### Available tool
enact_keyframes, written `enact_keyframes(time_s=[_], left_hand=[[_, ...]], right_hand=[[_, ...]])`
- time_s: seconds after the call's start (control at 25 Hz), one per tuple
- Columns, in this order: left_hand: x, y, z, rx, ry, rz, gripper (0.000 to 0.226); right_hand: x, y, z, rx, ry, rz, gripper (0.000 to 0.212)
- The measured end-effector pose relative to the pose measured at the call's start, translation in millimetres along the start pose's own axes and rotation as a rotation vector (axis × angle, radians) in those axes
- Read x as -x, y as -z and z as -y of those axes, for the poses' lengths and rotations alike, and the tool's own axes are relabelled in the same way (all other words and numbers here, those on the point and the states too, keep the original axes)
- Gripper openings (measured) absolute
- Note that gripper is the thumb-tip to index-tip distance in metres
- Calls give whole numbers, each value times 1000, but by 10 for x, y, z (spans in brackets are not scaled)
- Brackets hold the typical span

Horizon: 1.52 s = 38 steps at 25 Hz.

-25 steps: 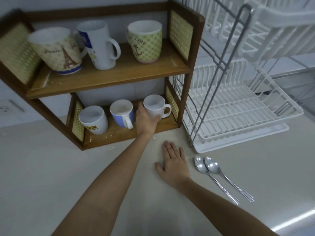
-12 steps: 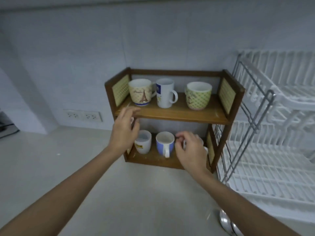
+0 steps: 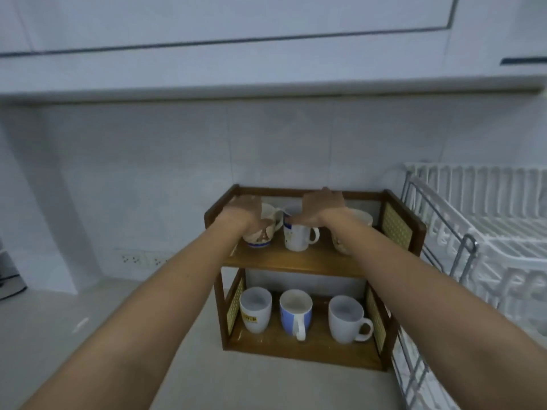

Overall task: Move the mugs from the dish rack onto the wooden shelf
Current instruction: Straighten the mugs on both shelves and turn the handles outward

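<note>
Six mugs stood upright on the wooden shelf (image 3: 299, 263), three per tier. Upper tier, from 9 to 3 o'clock: a patterned mug (image 3: 260, 236) with a blue base band, a tall white mug (image 3: 297, 238) with its handle toward 3 o'clock, and a cream mug (image 3: 359, 220) largely hidden behind the right forearm. Lower tier, from 9 to 3 o'clock: a white mug with a yellow label (image 3: 255, 310), a blue-and-white mug (image 3: 295, 313) with its handle toward 6 o'clock, and a plain white mug (image 3: 346, 319) with its handle toward 3 o'clock; these three stood apart from one another. The left hand (image 3: 241, 210) lay palm down over the patterned mug, its grip hidden, so spread or closed could not be told. The right hand (image 3: 322, 208) lay palm down over the tall white mug, fingers reaching to the shelf's back rail; its grip likewise could not be told. The shelf stood on a pale desk (image 3: 74, 327) against a tiled wall. A white dish rack (image 3: 485, 232), no mugs visible on it, stood just beside the shelf at 3 o'clock. A wall socket strip (image 3: 139, 258) sat at 9 o'clock of the shelf.
</note>
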State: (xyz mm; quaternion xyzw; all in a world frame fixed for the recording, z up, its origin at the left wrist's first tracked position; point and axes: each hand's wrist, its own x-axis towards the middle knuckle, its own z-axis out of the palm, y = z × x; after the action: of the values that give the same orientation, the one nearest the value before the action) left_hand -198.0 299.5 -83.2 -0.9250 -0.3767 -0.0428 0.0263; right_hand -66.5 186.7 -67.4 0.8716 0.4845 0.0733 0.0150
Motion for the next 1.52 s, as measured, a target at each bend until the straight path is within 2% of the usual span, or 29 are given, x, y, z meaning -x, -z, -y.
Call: enact_keyframes(time_s=[0.08,0.16,0.32,0.52,0.6,0.76,0.92,1.04,1.12,1.2,1.24,1.36,1.52], left_hand=[[-99,-103,9,26,76,49,85],[-193,-121,43,26,83,64,90],[-283,-4,185,19,-6,86,75],[-256,54,321,13,-93,200,81],[-271,81,339,18,-119,230,84],[-304,69,297,57,-172,154,74],[-313,52,278,46,-183,159,69],[-310,39,225,78,-194,162,62],[-300,52,144,166,-232,99,68],[-308,60,14,251,-300,42,80],[-311,54,-74,272,-336,47,83],[-360,-24,-345,258,-378,113,84],[-463,-107,-541,238,-388,104,80]], right_hand=[[-78,-89,-15,-25,-4,68,77],[-135,-100,-28,-38,8,53,73],[-154,-45,-55,-52,66,100,75],[-136,57,-199,-186,119,267,87],[-144,46,-207,-193,127,255,90],[-162,29,-148,-125,109,126,88],[-188,35,-170,-117,116,159,88],[-192,57,-257,-188,90,215,93],[-207,132,-452,-239,31,269,82],[-212,187,-694,-246,-16,389,66],[-196,169,-788,-258,-39,448,65],[-104,56,-922,-162,-46,454,85],[-29,22,-987,-45,-53,350,89]])
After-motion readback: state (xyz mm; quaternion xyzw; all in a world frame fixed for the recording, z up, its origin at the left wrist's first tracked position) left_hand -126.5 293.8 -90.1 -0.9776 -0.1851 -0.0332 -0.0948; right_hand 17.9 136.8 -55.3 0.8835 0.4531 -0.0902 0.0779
